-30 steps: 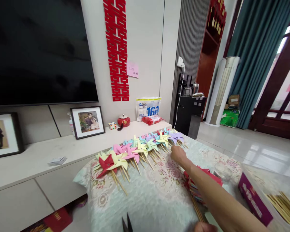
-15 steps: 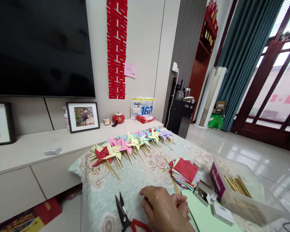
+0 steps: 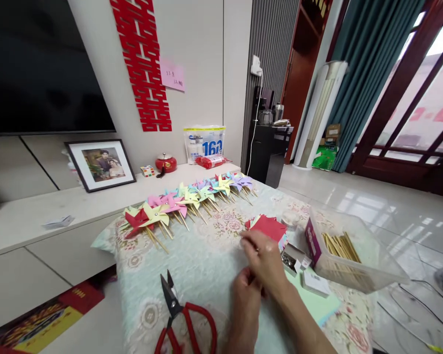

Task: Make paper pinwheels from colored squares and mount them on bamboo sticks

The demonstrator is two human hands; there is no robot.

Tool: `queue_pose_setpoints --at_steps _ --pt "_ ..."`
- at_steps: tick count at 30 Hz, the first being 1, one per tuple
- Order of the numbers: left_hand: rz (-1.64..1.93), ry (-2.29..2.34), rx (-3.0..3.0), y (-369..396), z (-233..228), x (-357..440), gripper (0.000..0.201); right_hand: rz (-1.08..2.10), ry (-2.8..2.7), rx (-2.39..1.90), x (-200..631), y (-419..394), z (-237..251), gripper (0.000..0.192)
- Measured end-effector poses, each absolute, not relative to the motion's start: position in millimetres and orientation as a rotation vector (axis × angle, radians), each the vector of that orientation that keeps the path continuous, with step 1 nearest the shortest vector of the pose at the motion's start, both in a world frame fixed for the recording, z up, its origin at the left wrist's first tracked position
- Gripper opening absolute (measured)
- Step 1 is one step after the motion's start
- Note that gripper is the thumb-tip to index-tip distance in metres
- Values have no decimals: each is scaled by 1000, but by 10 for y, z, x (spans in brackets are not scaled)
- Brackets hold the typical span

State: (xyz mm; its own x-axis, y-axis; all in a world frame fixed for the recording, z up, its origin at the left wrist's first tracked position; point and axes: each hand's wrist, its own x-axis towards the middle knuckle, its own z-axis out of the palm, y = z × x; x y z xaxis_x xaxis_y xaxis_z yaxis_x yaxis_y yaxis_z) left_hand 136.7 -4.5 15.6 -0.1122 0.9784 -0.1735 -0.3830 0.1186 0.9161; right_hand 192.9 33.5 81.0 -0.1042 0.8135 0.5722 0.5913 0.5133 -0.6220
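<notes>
Landmark: stack of coloured paper squares [image 3: 268,227], red sheet on top, lying mid-desk on the floral cloth [image 3: 206,265].

Right hand [image 3: 265,260] sits just short of the stack on the near side, fingers extended toward its edge, touching or almost touching; whether a sheet is pinched cannot be told. Left hand [image 3: 245,295] lies directly behind the right, loosely curled, apparently holding nothing.

Beyond the stack: finished pinwheels [image 3: 186,201] in one overlapping row along the far edge of the desk, sticks all pointing back toward the stack. Judged: laid so to keep the sails uncrushed and the working area free.

Right of the stack: clear plastic tub [image 3: 354,268] of bamboo sticks [image 3: 338,246], and a small box of pins [image 3: 290,259] at the stack's near corner, all within one reach.

Near-left of the stack: red-handled scissors [image 3: 182,319], blades shut, pointing away from the person.
</notes>
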Motion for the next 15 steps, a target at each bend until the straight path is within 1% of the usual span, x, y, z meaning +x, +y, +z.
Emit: queue_pose_setpoints --at_steps 2,4,7,10,15 --pt "1329 1073 675 -100 154 1362 15 142 -1668 -1314 2176 468 723 23" --pt "1318 1084 613 -142 160 1340 17 -28 -1603 -1416 2382 576 628 23" --pt "1252 1147 636 -143 183 1253 17 -174 -1614 -1517 2555 672 515 23" --pt "1191 1247 725 -49 220 1099 16 -223 -1707 -1597 2570 703 457 22" --pt "1251 1372 786 196 268 869 14 -220 -1810 -1726 2465 688 466 21"
